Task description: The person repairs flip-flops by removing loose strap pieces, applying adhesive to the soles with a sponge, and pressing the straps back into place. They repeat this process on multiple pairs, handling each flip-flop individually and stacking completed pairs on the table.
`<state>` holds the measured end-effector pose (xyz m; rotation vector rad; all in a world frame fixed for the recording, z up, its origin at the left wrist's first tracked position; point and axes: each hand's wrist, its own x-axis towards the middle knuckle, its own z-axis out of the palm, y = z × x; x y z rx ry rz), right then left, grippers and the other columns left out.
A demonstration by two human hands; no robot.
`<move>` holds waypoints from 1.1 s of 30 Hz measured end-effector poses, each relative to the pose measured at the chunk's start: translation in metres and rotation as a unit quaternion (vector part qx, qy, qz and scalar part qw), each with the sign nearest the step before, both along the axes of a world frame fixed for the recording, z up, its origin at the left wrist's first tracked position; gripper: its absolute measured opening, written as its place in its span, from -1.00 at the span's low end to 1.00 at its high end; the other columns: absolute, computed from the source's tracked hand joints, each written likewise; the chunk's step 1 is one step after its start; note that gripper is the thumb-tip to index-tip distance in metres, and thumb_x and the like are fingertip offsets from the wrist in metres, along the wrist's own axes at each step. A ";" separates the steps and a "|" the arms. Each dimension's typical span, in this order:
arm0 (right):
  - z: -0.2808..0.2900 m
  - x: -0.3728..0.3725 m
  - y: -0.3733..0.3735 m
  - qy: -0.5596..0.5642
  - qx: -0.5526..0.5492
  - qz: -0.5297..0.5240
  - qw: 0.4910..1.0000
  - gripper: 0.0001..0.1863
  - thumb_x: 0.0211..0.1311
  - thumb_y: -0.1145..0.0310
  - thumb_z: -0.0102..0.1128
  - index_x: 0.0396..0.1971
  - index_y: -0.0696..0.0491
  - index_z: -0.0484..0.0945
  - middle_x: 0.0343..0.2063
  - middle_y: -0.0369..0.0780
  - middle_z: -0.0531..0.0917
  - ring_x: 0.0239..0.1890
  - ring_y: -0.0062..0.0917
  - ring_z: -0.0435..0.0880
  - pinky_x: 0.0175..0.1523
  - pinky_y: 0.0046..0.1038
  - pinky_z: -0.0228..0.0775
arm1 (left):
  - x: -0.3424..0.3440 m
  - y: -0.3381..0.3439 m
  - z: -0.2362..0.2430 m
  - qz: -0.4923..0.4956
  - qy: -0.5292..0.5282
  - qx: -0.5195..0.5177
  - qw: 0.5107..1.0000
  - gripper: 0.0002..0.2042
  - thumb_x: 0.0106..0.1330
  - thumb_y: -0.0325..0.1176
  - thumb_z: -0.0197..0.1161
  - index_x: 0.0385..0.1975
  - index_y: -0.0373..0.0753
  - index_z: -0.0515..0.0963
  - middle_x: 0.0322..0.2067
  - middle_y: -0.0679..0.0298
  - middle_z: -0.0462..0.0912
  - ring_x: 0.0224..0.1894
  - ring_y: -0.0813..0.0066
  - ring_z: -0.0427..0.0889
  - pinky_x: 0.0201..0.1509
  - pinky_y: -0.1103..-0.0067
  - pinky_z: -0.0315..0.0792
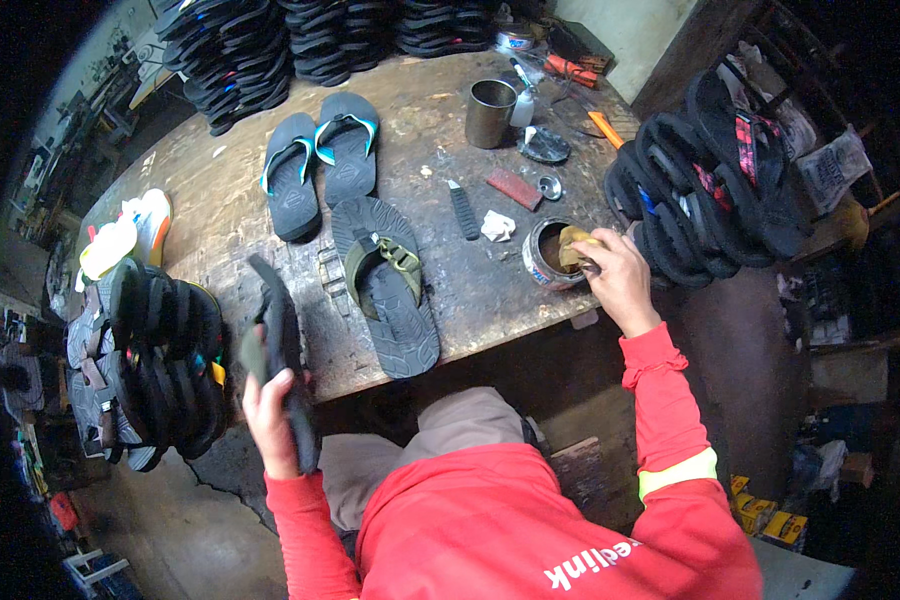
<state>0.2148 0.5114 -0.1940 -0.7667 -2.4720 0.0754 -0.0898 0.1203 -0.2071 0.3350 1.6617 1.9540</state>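
My left hand [275, 420] grips a dark flip-flop with an olive strap [288, 330] upright beside the table's front edge. My right hand [615, 275] pinches a crumpled yellowish piece [577, 248] at the mouth of an open round can [543, 262] with brown contents. In front of me lies a dark flip-flop with an olive buckled strap [400, 330]. Behind it rests a pair of flip-flops with light blue straps [347, 155]. A dark ridged tool [462, 210], a red block [513, 187] and a white crumpled scrap [498, 227] lie near the can.
Piles of sandals stand on the left [145, 370], right [710, 200] and back [230, 60] of the worn wooden table [430, 80]. A metal cup [490, 115], small bottle [524, 108] and orange-handled tool [603, 127] sit at the back right. Yellow boxes [765, 510] are low at right.
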 end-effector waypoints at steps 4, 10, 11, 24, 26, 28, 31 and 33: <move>0.009 0.006 0.003 0.122 -0.092 -0.020 0.988 -0.59 0.00 0.57 0.52 -0.06 0.02 0.79 -0.11 -0.16 0.70 -0.07 -0.25 0.71 0.07 -0.33 0.56 | 0.018 -0.026 0.011 -0.098 -0.214 0.272 0.933 -0.33 0.52 0.06 0.03 0.52 -0.20 0.30 0.36 -0.04 0.50 0.19 -0.13 0.66 0.25 0.00 0.60; 0.028 -0.028 -0.046 0.199 -0.307 0.032 0.930 -0.47 0.16 0.48 0.55 0.17 0.19 0.67 0.07 -0.17 0.71 0.12 -0.47 0.66 0.31 -0.42 0.42 | 0.036 -0.011 -0.003 -0.085 -0.376 0.339 0.858 -0.28 0.60 0.23 -0.11 0.49 -0.26 0.33 0.33 -0.14 0.52 0.18 -0.25 0.66 0.19 -0.15 0.61; 0.031 -0.040 -0.064 0.204 -0.378 0.052 0.901 -0.45 0.17 0.48 0.54 0.19 0.21 0.65 0.11 -0.17 0.71 0.16 -0.47 0.65 0.34 -0.40 0.41 | 0.038 -0.007 -0.004 -0.100 -0.376 0.344 0.854 -0.28 0.60 0.23 -0.11 0.49 -0.27 0.32 0.34 -0.15 0.50 0.19 -0.25 0.65 0.22 -0.16 0.58; 0.085 -0.149 -0.264 -0.100 -0.160 0.399 0.897 -0.22 -0.21 0.39 0.55 0.21 -0.10 0.64 -0.10 -0.09 0.66 -0.13 -0.20 0.76 -0.10 -0.22 0.70 | 0.030 -0.022 0.011 -0.172 -0.395 0.415 0.801 -0.27 0.64 0.24 -0.24 0.53 -0.24 0.28 0.42 -0.05 0.44 0.37 -0.06 0.53 0.51 0.07 0.34; 0.092 -0.154 -0.254 0.043 -0.091 0.318 0.943 -0.30 -0.14 0.42 0.50 0.18 -0.11 0.66 -0.07 -0.07 0.64 -0.13 -0.15 0.75 -0.09 -0.21 0.68 | 0.035 -0.029 0.012 -0.179 -0.411 0.410 0.794 -0.27 0.62 0.24 -0.21 0.55 -0.21 0.26 0.45 -0.04 0.41 0.40 -0.11 0.48 0.53 -0.01 0.29; 0.096 -0.171 -0.224 0.062 -0.095 0.241 0.964 -0.38 -0.04 0.44 0.47 0.15 -0.12 0.68 -0.09 -0.05 0.65 -0.12 -0.10 0.74 -0.09 -0.19 0.66 | 0.044 -0.034 0.015 -0.165 -0.358 0.336 0.855 -0.27 0.61 0.24 -0.17 0.57 -0.18 0.22 0.48 -0.04 0.34 0.46 -0.12 0.39 0.51 -0.14 0.27; 0.098 -0.185 -0.183 0.079 -0.178 0.224 0.955 -0.53 0.12 0.44 0.42 0.09 -0.09 0.69 -0.14 -0.07 0.66 -0.18 -0.07 0.74 -0.10 -0.17 0.63 | 0.056 -0.040 0.018 -0.165 -0.356 0.278 0.877 -0.24 0.58 0.29 -0.22 0.54 -0.18 0.26 0.45 -0.05 0.38 0.37 -0.20 0.48 0.39 -0.20 0.38; 0.091 -0.179 -0.187 0.054 -0.157 0.279 0.946 -0.53 0.11 0.44 0.42 0.09 -0.10 0.69 -0.16 -0.08 0.65 -0.21 -0.07 0.74 -0.12 -0.17 0.64 | 0.053 -0.039 0.017 -0.198 -0.337 0.304 0.869 -0.27 0.60 0.25 -0.19 0.56 -0.18 0.22 0.48 -0.04 0.34 0.42 -0.15 0.44 0.45 -0.13 0.35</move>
